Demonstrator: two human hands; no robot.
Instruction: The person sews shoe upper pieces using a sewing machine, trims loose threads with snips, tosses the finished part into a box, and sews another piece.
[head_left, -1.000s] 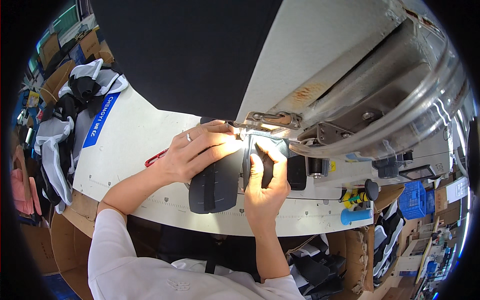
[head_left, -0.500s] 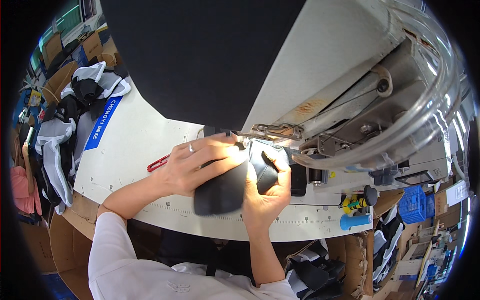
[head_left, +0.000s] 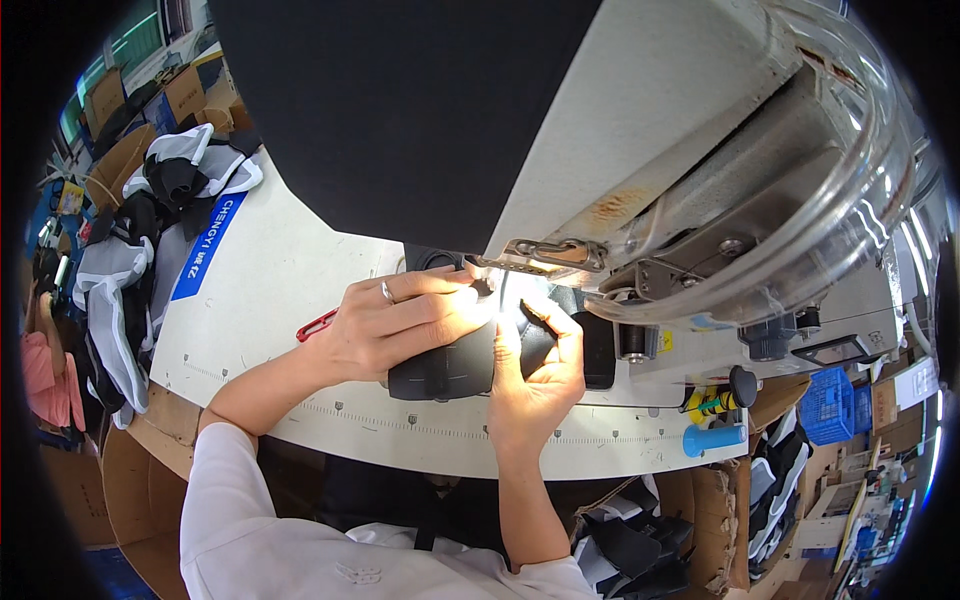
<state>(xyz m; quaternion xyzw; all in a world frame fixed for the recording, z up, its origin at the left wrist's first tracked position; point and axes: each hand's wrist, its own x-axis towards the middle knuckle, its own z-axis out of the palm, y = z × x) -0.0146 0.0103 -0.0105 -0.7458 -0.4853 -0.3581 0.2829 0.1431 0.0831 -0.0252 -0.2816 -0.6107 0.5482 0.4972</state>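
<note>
Under the head of a white sewing machine (head_left: 610,120), a black, stiff-looking fabric piece (head_left: 440,372) lies at the brightly lit needle area. My left hand (head_left: 395,322), with a ring on one finger, is closed on the piece's left side, fingertips close to the needle. On the right, my right hand (head_left: 540,385) pinches a folded edge of the same piece between thumb and fingers. Glare and my fingertips hide the exact spot under the needle. A small red-handled tool (head_left: 317,325) rests on the table beside my left wrist.
A clear curved guard (head_left: 880,200) surrounds the machine head on the right. Black, grey and white pieces (head_left: 110,265) pile up at the table's left. A blue cone (head_left: 714,440) lies near the right edge. Below it stands a cardboard box (head_left: 715,520) with more pieces.
The black piece has shifted away from me toward the needle, its near edge now flatter. My left fingers have drawn closer together; my right thumb has moved slightly up along the piece.
</note>
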